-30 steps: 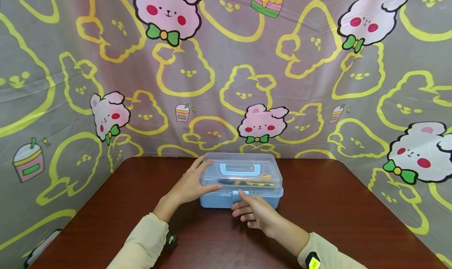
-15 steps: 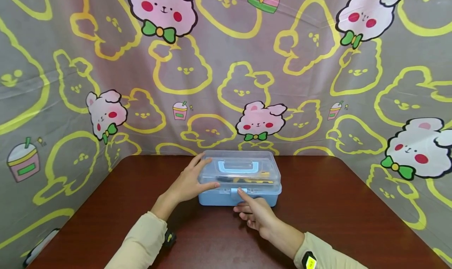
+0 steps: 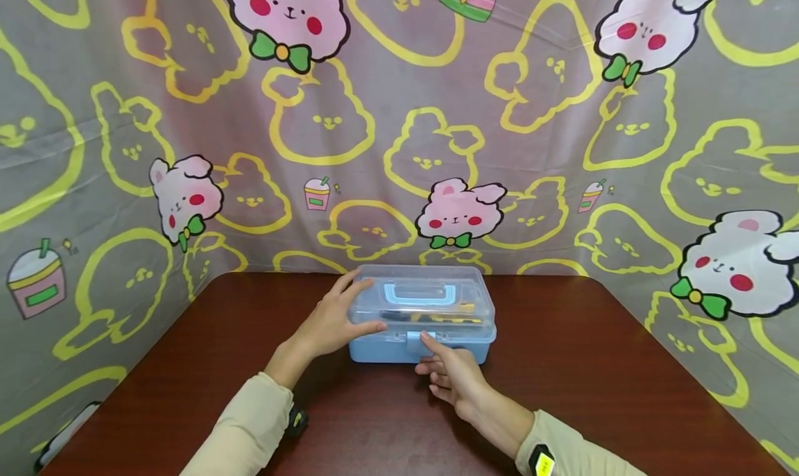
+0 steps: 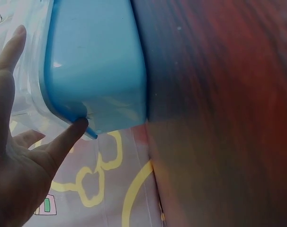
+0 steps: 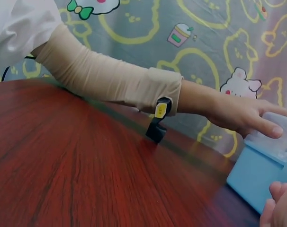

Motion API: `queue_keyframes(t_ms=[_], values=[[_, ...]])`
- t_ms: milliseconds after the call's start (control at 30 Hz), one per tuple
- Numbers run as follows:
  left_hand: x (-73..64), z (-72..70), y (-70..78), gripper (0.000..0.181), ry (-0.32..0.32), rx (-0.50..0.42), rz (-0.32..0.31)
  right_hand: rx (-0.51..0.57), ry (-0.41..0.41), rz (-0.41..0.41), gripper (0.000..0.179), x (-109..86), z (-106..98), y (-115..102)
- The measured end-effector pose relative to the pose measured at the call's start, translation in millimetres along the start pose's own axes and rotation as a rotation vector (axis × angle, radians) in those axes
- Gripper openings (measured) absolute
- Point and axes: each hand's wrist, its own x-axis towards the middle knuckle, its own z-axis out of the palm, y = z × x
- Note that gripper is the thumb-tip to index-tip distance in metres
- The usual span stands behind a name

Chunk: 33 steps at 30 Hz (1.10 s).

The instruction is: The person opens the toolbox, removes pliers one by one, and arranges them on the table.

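Note:
A light blue toolbox (image 3: pixel 379 352) with a see-through lid (image 3: pixel 465 279) stands upright on the table, its lid down. On the lid lies a pale blue carry handle (image 3: pixel 449 295). Yellow and dark items show faintly inside. My left hand (image 3: pixel 331 322) holds the box's left end, thumb along the front of the lid, fingers over its far side. In the left wrist view a fingertip (image 4: pixel 80 124) meets the blue rim. My right hand (image 3: pixel 460 380) has its thumb on the front latch (image 3: pixel 413 343), the other fingers loosely bent below it.
The dark red-brown table (image 3: pixel 562 365) extends around the box on both sides and in front. Behind it hangs a grey cloth (image 3: pixel 368 177) printed with cartoon rabbits and yellow outlines. Black wrist devices (image 3: pixel 542 459) sit at the cuffs.
The view has shifted slightly. My right thumb stays at the latch while its other fingers have drawn a little to the right. The left hand keeps its place on the box.

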Motion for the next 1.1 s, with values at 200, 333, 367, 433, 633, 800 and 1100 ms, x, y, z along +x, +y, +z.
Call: queue_keyframes(t_ms=[200,333,367,433,633,800,1100], values=[[0.1,-2.0,1.2,0.095,0.005,0.012,0.008,0.021,0.014,-0.011,0.068,1.7,3,-1],[-1.0,-3.7,0.8,0.095,0.002,0.008,0.001,0.004,-0.052,0.025,0.064,1.9,3,-4],[-1.2,-3.5,0.2,0.095,-0.002,0.006,-0.003,-0.008,-0.075,0.038,0.064,1.7,1,-5],[-1.5,-2.9,-0.3,0.095,-0.010,0.003,-0.010,-0.034,-0.119,0.067,0.064,0.9,-1,-6],[-0.4,-4.5,2.6,0.096,-0.059,0.001,-0.025,-0.070,-0.196,0.079,0.056,-2.3,-9,-6],[-0.4,-15.3,2.1,0.097,-0.128,-0.033,-0.010,-0.076,-0.237,0.087,0.062,-2.8,-13,-6],[-3.7,-28.2,-5.4,0.127,-0.181,-0.087,-0.106,-0.252,-0.191,-0.061,0.031,-8.6,-26,-6]])
